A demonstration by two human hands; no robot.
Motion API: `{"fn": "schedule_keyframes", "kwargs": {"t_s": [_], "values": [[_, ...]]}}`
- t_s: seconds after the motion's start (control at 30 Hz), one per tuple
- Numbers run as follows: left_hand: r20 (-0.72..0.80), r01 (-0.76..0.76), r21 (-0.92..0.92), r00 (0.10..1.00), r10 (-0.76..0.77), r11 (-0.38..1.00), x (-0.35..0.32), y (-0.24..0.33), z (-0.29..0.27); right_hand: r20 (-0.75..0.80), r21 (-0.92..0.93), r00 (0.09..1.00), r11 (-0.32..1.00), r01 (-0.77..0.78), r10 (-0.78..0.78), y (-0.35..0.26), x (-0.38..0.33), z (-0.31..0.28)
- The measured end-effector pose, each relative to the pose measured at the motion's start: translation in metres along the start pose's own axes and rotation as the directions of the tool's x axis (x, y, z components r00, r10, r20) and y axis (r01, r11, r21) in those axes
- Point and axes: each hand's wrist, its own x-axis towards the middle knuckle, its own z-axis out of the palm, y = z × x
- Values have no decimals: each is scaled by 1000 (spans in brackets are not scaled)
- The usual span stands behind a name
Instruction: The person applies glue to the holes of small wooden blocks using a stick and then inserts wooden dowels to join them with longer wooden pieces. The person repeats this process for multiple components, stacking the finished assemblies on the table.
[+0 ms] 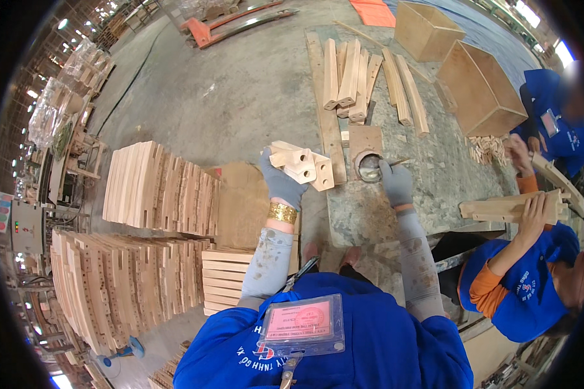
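My left hand [283, 183], in a grey glove, is closed round a few pale wooden pieces [300, 163]. Their ends face right and show round drilled holes. At the bench's near left side, my gloved right hand [396, 184] is closed on a thin stick [402, 161] at the rim of a small round bowl [370, 168]. The stick's lower end is hidden, so I cannot tell whether it is a brush. Inside the bowl is something greyish and shiny. A square brown board [366, 139] lies just beyond it.
Wooden legs [349, 74] lie piled farther up the bench [428, 201]. Plywood boxes [483, 91] stand at its far right, near small dowels [488, 150]. Two co-workers in blue handle wood at right. Stacked parts [162, 188] fill the left; a red pallet jack [204, 31] stands beyond.
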Motion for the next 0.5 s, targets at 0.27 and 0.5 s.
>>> {"fn": "schedule_keyframes", "kwargs": {"t_s": [0.27, 0.5], "values": [[-96, 20, 36, 995, -17, 999, 1, -4, -8, 189, 863, 852, 332, -381, 488, 11, -29, 5], [-108, 95, -7, 990, -96, 995, 3, -23, -1, 241, 971, 856, -121, -209, 457, 4, -46, -28]]}}
